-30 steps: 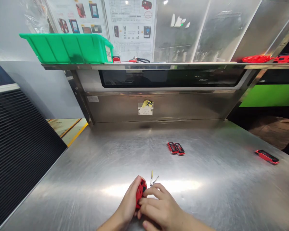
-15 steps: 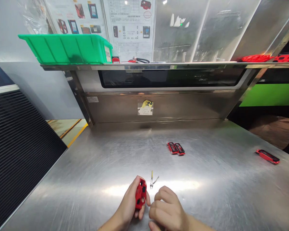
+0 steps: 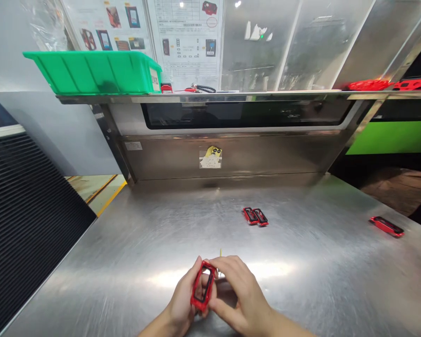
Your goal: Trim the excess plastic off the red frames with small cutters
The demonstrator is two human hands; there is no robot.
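Observation:
A small red frame-shaped part (image 3: 202, 286) with a black inner edge is held upright just above the steel table (image 3: 133, 243), near its front edge. My left hand (image 3: 181, 302) wraps round its left side. My right hand (image 3: 239, 295) closes on its right side, fingers curled over the top. A thin metal tool tip (image 3: 220, 253) pokes out on the table just behind my right fingers; the rest of it is hidden.
Two red parts (image 3: 255, 216) lie side by side mid-table, another red part (image 3: 386, 226) at the far right. A green bin (image 3: 91, 72) and small tools sit on the shelf above. A black ribbed machine (image 3: 24, 206) stands at the left.
The red part has turned so its open frame faces me. My right hand, apart from it half a second ago, has come back onto it and covers the thin tool.

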